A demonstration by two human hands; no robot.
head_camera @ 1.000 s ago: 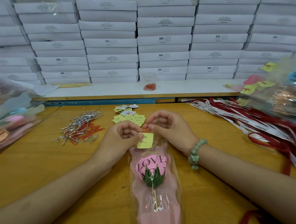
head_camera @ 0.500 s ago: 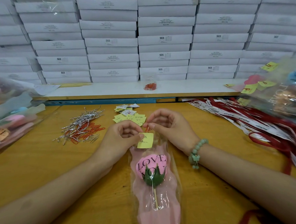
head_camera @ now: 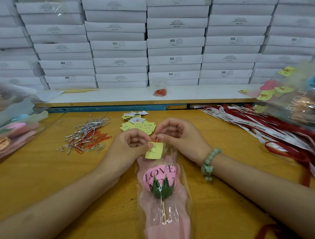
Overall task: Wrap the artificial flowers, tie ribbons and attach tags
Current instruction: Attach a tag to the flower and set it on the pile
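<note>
Yellow tag (head_camera: 153, 150) pinched between left hand (head_camera: 129, 150), right hand (head_camera: 179, 136) fingertips.

Background: stacked white boxes (head_camera: 174, 43), several printed "SGS", behind a white shelf (head_camera: 115, 97). On the shelf, a clear bag of red clips (head_camera: 159, 91). Foreground: wooden table (head_camera: 46, 180); a blue rail (head_camera: 107, 108) runs along its far edge.

left hand (head_camera: 126, 148): fingers curled in, thumb and forefinger pinched tight, forearm flat on the table | right hand (head_camera: 179, 136): same curl, fingertips pinched right against the left's | both wrists angled inward, bead bracelet on the right one
</note>
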